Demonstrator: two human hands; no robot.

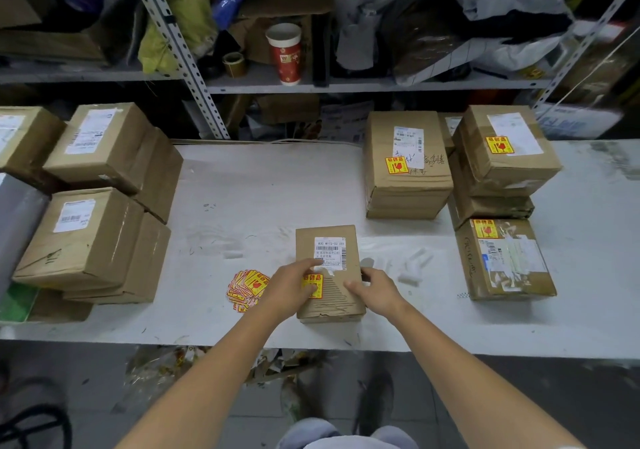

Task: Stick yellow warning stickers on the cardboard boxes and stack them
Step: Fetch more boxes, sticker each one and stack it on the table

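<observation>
A small cardboard box [337, 296] with a white shipping label lies on the white table [242, 206] near its front edge. A yellow warning sticker [317, 284] sits on the box's top, below the label. My left hand [294, 287] rests on the box's left side, its fingers pressing the sticker. My right hand [375, 289] holds the box's right edge, thumb on top. A loose pile of yellow stickers [244, 289] lies on the table left of the box.
Unstickered boxes [104, 206] are stacked at the left. Stickered boxes stand at the right: one stack [405, 171], a taller stack [502, 161], a single box [505, 261]. White backing scraps [414, 268] lie nearby. Metal shelving with a paper cup [285, 54] stands behind.
</observation>
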